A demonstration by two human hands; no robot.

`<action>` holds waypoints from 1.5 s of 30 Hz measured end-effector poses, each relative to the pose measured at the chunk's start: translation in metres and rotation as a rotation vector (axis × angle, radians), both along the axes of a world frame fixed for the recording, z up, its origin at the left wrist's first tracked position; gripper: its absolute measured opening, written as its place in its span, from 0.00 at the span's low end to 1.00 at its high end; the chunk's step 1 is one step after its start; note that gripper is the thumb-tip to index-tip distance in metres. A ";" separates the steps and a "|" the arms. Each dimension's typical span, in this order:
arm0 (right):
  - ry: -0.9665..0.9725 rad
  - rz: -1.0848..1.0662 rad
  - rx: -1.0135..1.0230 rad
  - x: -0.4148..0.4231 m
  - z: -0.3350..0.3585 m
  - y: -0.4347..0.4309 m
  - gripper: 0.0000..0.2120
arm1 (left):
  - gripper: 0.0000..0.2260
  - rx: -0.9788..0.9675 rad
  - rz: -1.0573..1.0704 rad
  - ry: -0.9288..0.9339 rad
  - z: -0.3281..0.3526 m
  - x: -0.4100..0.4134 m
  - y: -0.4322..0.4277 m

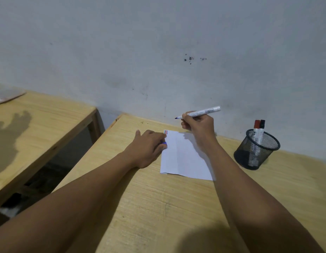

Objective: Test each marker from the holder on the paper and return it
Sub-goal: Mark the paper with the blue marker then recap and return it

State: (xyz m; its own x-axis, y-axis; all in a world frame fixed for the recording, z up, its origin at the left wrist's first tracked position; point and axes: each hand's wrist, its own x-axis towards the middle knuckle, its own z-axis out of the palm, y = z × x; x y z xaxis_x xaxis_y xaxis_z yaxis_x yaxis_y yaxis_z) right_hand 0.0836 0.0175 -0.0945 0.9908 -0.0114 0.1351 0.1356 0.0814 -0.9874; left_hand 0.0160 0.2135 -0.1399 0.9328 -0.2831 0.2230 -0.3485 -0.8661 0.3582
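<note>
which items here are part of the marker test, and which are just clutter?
In the job:
- uncapped marker in the right hand
- blue cap under the left hand
- paper with test strokes at its far corner
- mesh holder with red-capped marker and black-capped marker

Lying about:
- sheets on the second table

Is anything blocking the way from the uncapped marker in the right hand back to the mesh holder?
Nothing visible does. The right hand holds the uncapped marker above the far edge of the paper; the mesh holder stands apart to its right, with bare table between. Its red- and black-capped markers leave open rim.
</note>
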 end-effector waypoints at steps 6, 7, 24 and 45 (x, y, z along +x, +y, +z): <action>-0.107 -0.006 0.060 -0.040 0.059 -0.034 0.03 | 0.06 -0.400 0.103 -0.135 0.042 -0.018 -0.028; -0.122 -0.010 0.059 -0.048 0.069 -0.040 0.03 | 0.06 -0.482 0.098 -0.147 0.057 -0.020 -0.036; -0.315 -0.069 -0.037 -0.162 0.172 -0.118 0.06 | 0.06 -0.542 -0.138 -0.518 0.216 -0.089 -0.147; -0.326 -0.483 -0.730 -0.143 0.150 -0.169 0.05 | 0.11 -0.658 -0.142 -0.213 0.232 -0.050 -0.211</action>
